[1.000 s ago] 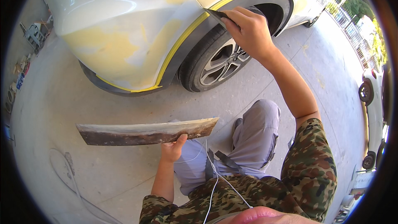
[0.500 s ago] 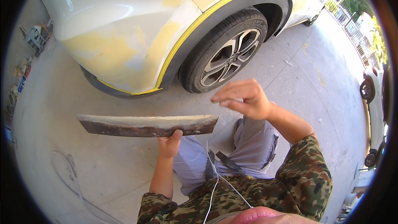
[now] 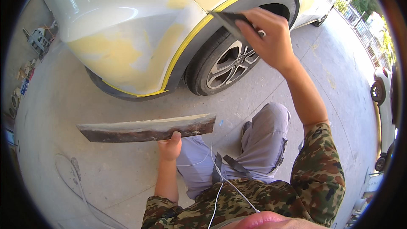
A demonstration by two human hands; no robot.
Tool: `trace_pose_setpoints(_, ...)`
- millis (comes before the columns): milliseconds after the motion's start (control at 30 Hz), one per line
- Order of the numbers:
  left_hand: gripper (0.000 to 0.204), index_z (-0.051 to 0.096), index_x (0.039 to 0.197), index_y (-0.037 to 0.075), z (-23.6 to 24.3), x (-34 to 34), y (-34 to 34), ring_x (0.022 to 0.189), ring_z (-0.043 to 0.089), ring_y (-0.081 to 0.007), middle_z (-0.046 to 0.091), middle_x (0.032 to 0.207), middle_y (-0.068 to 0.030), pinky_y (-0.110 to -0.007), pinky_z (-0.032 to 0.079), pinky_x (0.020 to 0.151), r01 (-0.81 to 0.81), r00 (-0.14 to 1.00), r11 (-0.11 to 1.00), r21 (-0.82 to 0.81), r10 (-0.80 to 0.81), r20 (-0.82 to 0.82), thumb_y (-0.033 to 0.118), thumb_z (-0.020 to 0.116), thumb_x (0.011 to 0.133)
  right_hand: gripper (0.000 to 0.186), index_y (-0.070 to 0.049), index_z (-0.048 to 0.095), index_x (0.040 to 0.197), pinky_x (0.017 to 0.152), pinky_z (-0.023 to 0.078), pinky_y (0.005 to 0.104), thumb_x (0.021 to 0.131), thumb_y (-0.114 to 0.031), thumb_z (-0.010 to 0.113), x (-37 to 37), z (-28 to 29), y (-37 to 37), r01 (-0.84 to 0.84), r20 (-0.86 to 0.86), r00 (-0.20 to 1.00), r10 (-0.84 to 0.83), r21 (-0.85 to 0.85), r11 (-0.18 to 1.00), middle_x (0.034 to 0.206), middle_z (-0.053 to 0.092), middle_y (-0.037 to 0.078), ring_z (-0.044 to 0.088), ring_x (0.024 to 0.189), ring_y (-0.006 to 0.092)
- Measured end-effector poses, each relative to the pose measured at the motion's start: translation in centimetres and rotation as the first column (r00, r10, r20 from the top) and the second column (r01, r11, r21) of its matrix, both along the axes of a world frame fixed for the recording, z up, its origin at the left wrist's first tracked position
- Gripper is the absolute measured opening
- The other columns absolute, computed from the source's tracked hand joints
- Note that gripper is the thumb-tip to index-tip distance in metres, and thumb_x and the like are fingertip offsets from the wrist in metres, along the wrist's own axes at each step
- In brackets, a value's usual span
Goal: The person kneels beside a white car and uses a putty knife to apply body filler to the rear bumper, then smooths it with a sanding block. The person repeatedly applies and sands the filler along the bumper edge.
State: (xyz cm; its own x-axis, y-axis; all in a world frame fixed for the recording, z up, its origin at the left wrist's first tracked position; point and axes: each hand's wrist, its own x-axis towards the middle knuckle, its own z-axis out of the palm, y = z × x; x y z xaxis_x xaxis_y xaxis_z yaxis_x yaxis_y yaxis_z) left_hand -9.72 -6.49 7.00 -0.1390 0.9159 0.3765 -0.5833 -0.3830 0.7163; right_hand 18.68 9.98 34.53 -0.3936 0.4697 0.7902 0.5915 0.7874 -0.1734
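The right hand (image 3: 271, 38) grips a dark spreader (image 3: 231, 20) against the car's wheel arch (image 3: 237, 6), while the left hand (image 3: 169, 146) holds a long mixing board (image 3: 146, 128) level.

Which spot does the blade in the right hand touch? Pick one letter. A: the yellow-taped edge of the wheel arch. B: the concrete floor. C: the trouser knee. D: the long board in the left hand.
A: the right hand presses the dark blade against the yellow-taped wheel arch above the tyre, while the left hand holds the long board apart, lower down.
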Motion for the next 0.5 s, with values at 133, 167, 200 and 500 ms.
trace_pose_setpoints(133, 0.044, 0.061, 0.136, 0.007, 0.5, 0.4, -1.1, 0.118, 0.061, -0.0161, 0.066, 0.128, -0.0019, -0.036, 0.045, 0.106, -0.041, 0.997, 0.998, -0.054, 0.037, -0.062, 0.012, 0.079, 0.096, 0.017, 0.000, 0.075, 0.104, 0.069, 0.055, 0.0434, 0.091, -0.010, 0.072, -2.9, 3.1, 2.3, -0.012, 0.063, 0.998, 0.000, 0.194, 0.981, 0.087, 0.071, 0.016, 0.068, 0.074, 0.0377)
trace_pose_setpoints(167, 0.039, 0.062, 0.132, 0.005, 0.6, 0.7, -1.3, 0.111, 0.062, -0.0140, 0.068, 0.123, -0.0022, -0.032, 0.048, 0.099, -0.073, 0.995, 0.995, -0.065, 0.068, -0.075, 0.012, 0.079, 0.097, 0.017, 0.000, 0.075, 0.104, 0.069, 0.055, 0.0439, 0.090, -0.010, 0.072, -3.3, 3.4, 2.5, -0.009, 0.078, 0.997, -0.009, 0.219, 0.976, 0.087, 0.070, 0.016, 0.067, 0.074, 0.0387)
trace_pose_setpoints(200, 0.036, 0.064, 0.130, 0.005, 0.8, 0.8, -1.4, 0.107, 0.062, -0.0135, 0.068, 0.119, -0.0020, -0.031, 0.049, 0.096, -0.082, 0.993, 0.994, -0.078, 0.075, -0.091, 0.013, 0.078, 0.097, 0.017, 0.000, 0.075, 0.102, 0.070, 0.055, 0.0448, 0.089, -0.011, 0.071, -3.8, 3.7, 2.7, -0.010, 0.084, 0.996, -0.009, 0.225, 0.974, 0.085, 0.070, 0.016, 0.067, 0.075, 0.0387)
trace_pose_setpoints(500, 0.031, 0.066, 0.124, 0.002, 0.8, 0.8, -2.0, 0.098, 0.062, -0.0117, 0.070, 0.113, -0.0019, -0.029, 0.050, 0.088, -0.163, 0.975, 0.984, -0.072, 0.149, -0.167, 0.012, 0.077, 0.097, 0.014, 0.001, 0.074, 0.095, 0.071, 0.054, 0.0470, 0.088, -0.010, 0.069, -5.6, 4.3, 4.5, -0.011, 0.090, 0.996, -0.012, 0.247, 0.969, 0.081, 0.069, 0.017, 0.067, 0.075, 0.0386)
